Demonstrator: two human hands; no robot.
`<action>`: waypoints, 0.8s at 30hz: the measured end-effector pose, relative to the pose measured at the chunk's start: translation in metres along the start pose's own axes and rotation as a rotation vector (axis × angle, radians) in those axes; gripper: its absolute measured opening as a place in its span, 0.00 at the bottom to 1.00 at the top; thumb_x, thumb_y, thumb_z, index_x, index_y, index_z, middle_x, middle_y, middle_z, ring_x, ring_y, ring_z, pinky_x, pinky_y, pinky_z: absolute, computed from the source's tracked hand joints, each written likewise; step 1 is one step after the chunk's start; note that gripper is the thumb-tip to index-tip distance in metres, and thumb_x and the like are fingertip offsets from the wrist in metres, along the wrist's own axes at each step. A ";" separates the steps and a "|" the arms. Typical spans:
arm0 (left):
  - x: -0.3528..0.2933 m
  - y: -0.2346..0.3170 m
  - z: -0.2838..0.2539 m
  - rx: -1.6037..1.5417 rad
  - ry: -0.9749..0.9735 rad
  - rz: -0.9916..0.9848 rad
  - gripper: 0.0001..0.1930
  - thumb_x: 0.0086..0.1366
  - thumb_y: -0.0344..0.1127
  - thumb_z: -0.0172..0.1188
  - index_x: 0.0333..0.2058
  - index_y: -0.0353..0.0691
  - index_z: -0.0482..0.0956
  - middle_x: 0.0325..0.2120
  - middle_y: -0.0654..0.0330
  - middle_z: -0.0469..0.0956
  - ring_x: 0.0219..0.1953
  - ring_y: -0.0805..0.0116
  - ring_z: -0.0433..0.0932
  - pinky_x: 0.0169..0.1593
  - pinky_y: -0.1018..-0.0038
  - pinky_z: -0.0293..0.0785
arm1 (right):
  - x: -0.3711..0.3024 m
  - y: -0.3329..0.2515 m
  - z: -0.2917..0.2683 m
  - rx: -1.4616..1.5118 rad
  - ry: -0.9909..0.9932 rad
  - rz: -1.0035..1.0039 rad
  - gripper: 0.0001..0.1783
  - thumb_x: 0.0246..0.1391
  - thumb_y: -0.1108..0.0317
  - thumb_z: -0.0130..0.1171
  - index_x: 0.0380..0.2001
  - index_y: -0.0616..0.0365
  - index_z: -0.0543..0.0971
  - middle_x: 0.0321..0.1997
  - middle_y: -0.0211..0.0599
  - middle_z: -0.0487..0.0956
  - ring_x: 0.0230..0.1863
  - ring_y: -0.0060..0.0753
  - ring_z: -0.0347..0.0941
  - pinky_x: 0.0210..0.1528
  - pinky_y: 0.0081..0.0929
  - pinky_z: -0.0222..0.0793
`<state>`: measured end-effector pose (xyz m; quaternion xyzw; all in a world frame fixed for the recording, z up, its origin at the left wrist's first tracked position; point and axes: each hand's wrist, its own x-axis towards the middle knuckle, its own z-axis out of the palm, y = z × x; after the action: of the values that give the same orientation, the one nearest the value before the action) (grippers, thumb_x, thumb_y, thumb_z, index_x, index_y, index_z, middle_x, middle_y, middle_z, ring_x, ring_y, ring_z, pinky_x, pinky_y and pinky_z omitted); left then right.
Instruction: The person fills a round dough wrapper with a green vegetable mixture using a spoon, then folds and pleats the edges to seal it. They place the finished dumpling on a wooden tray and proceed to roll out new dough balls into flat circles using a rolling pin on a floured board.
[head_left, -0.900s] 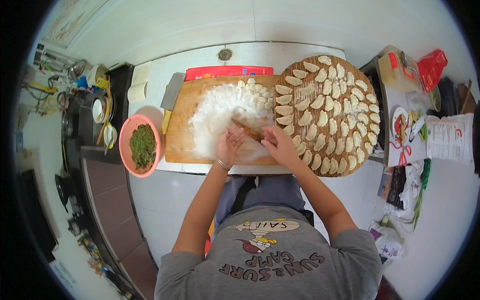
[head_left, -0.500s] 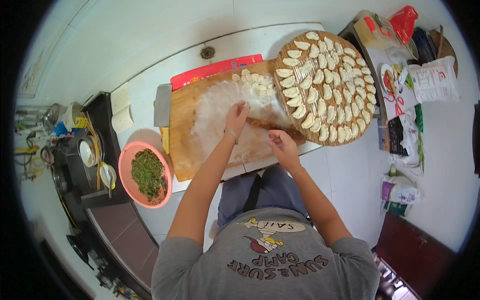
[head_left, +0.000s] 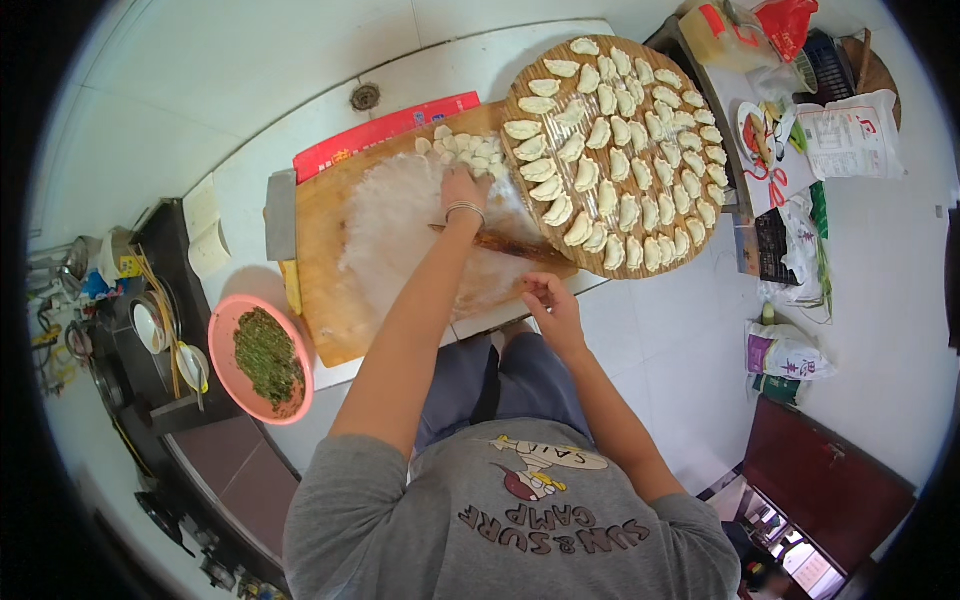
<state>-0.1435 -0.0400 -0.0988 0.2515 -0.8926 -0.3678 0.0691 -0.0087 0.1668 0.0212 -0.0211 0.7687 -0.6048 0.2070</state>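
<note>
My left hand [head_left: 463, 188] reaches to the far side of a floured wooden board [head_left: 325, 320], against a cluster of small cut dough pieces [head_left: 470, 150]. Its back hides the fingertips, so I cannot tell whether a piece is gripped. A brown wooden rolling pin [head_left: 505, 244] lies slantwise on the flour, apart from that hand. My right hand [head_left: 556, 315] hovers by the board's near right edge, just nearer than the pin, fingers loosely bent and apart, nothing visible in them. Rows of filled dumplings [head_left: 628, 212] cover a round wooden tray [head_left: 603, 264] overlapping the board's right end.
A pink bowl [head_left: 221, 352] of chopped green filling stands left of the board. A cleaver [head_left: 281, 218] lies along the board's left edge, and a red packet strip [head_left: 385, 135] behind it. At the right, a side table holds red scissors [head_left: 775, 180] and bags.
My left hand has moved away from me, from above the flour beside the rolling pin to the dough pieces. The right hand stays near the board's edge. The whole view has shifted slightly.
</note>
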 end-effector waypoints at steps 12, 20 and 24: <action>-0.068 0.026 0.080 0.040 -0.127 0.124 0.24 0.54 0.36 0.64 0.49 0.33 0.70 0.43 0.43 0.73 0.48 0.44 0.71 0.51 0.58 0.70 | 0.005 0.013 -0.056 -0.003 -0.095 -0.018 0.17 0.54 0.76 0.58 0.48 0.62 0.74 0.39 0.35 0.78 0.38 0.25 0.75 0.43 0.23 0.72; -0.062 0.032 0.086 -0.004 -0.160 -0.055 0.18 0.61 0.39 0.56 0.47 0.35 0.73 0.46 0.46 0.74 0.47 0.45 0.73 0.49 0.58 0.72 | 0.004 0.017 -0.078 -0.029 -0.091 -0.043 0.16 0.54 0.76 0.58 0.48 0.63 0.74 0.40 0.35 0.78 0.37 0.25 0.75 0.42 0.23 0.72; -0.067 0.034 0.079 -0.029 -0.157 -0.076 0.17 0.61 0.39 0.56 0.46 0.37 0.76 0.47 0.44 0.74 0.44 0.44 0.75 0.47 0.57 0.73 | 0.006 0.017 -0.079 0.001 -0.113 -0.065 0.16 0.54 0.76 0.58 0.48 0.63 0.74 0.40 0.35 0.78 0.37 0.25 0.75 0.42 0.23 0.72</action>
<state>-0.1233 0.0629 -0.1280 0.2544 -0.8797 -0.4015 -0.0113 -0.0373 0.2422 0.0183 -0.0800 0.7545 -0.6093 0.2305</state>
